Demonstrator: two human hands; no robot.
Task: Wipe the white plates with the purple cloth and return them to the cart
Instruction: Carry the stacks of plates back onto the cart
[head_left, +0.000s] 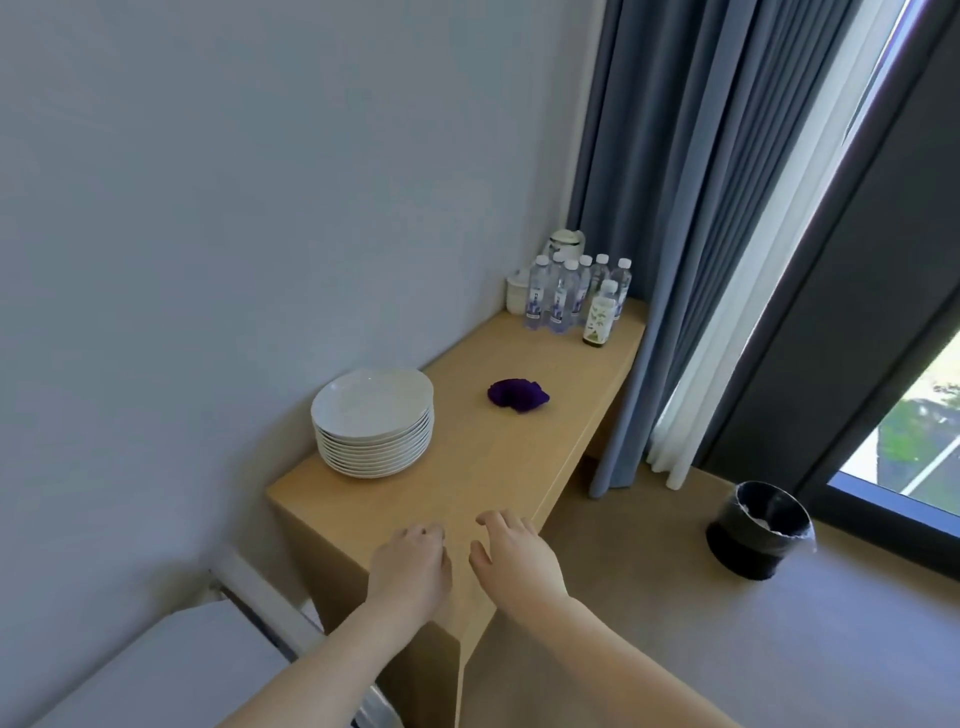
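Observation:
A stack of several white plates (373, 423) stands on the wooden table (483, 467) against the wall. To its right lies a crumpled purple cloth (518, 395). My left hand (413, 564) and my right hand (511, 558) hover side by side over the table's near end, palms down. Their fingers are loosely bent and hold nothing. Both hands are well short of the plates and the cloth. A white cart corner (171, 670) shows at the lower left.
Several water bottles (571, 296), a green-labelled bottle (598, 322), a white kettle (567, 243) and a white cup (517, 294) crowd the table's far end. Blue curtains (665, 234) hang beside it. A black bin (761, 527) stands on the floor by the window.

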